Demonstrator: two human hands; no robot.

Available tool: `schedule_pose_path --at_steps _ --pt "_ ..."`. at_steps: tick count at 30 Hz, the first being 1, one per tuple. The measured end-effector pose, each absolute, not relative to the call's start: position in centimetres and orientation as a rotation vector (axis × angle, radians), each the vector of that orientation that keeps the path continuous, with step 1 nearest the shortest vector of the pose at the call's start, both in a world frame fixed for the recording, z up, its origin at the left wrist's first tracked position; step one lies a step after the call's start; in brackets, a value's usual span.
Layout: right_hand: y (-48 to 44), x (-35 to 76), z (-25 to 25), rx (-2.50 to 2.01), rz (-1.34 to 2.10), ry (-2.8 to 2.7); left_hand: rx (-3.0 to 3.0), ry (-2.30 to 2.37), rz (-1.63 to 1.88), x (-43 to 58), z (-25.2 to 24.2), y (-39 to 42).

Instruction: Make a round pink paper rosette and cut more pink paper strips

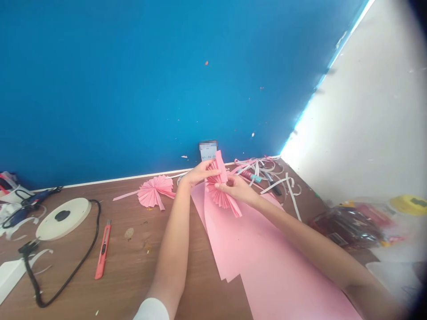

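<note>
Left hand (200,172): its grip closes on the upper part of the held fan, the thumb lying across the folds.
Right hand (240,190): its grip pinches the same piece from the other side, thumb on the pleats.
Held fan (218,195): pleated pink paper between both hands, above the far end of the pink sheets (263,258), with a flat band rising at its top.
Second fan (154,192): spread on the worktop (133,278), left of the left hand, with pink strips sticking out.
Cutter (103,251): red, lying nearer the person than the second fan, beside a black cable (71,275).
White disc (66,217): on the left, dark at its centre.
Phone (208,152): upright against the blue wall (160,89), behind the hands, partly covered.
Paper strips (256,169): white and pink, tangled near the right-hand corner.
</note>
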State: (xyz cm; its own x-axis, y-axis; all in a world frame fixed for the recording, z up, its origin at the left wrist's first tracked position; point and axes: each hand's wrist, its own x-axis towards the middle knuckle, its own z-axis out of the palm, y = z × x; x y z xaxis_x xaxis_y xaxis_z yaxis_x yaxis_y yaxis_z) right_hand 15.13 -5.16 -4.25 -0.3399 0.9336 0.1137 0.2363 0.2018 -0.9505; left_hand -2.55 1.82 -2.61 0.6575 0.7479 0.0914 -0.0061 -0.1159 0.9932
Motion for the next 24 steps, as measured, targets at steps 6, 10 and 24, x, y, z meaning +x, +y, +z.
schedule_pose_path --at_steps 6,10,24 --pt "-4.9 15.1 -4.7 -1.121 0.975 -1.663 1.565 0.681 0.757 -2.6 -3.0 2.2" --pt "-5.1 15.2 -4.5 -1.112 0.975 -1.636 1.593 0.696 0.771 -2.9 -3.0 2.2" --pt "-5.0 15.1 -4.4 -1.113 0.866 -1.651 1.647 0.769 0.781 -2.2 -1.7 1.4"
